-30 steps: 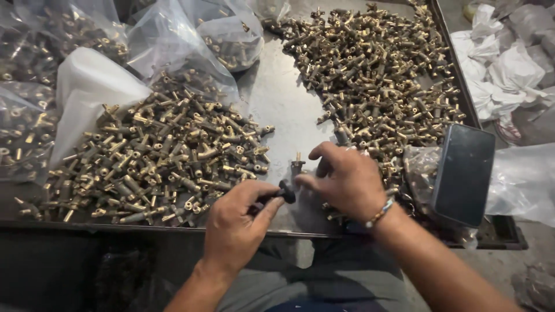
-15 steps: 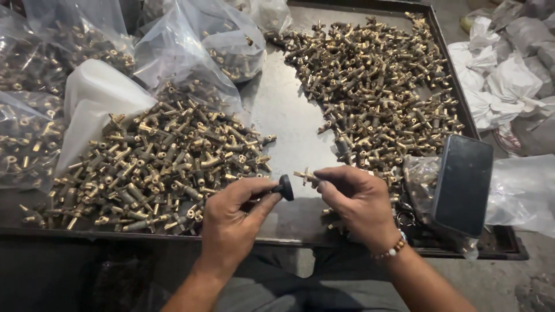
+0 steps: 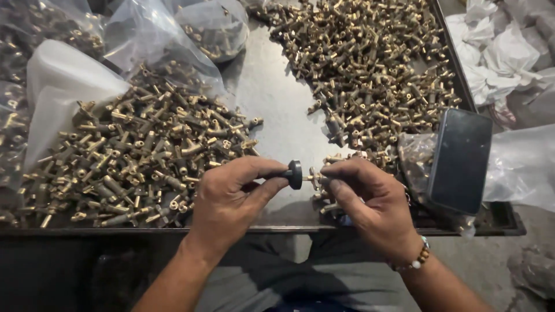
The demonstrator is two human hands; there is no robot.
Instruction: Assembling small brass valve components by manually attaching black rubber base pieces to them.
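The person's left hand (image 3: 231, 199) was closed around a small black round knob-like part (image 3: 294, 174), thumb and fingers pinching it firmly, while the right hand (image 3: 370, 202) pinched a short brass threaded fitting (image 3: 315, 177) between thumb and forefinger, the two pieces meeting end to end above the near edge of the dark metal tray (image 3: 277, 110); from where I stood the join looked delicate, and I judged that a slight tilt of either piece could cross the thread or let the little fitting slip from the fingertips and drop into the gap at the tray's near edge or onto the lap below; a careless right elbow might also have knocked the dark flat phone (image 3: 459, 159), which stood tilted on the near right of the tray against a clear plastic bag (image 3: 413, 156) of small parts; the tray itself held two loose heaps, a big pile of brass fittings on the left (image 3: 139, 162) with dark ends showing among them, and a wider spread of plain brass fittings at the far right (image 3: 370, 69), with bare metal between; at the far left lay several clear plastic bags (image 3: 191, 29) with more brass pieces inside, and one milky white bag (image 3: 63, 86) whose contents I could not make out; crumpled white bags (image 3: 497, 52) lay beyond the tray's right rim.
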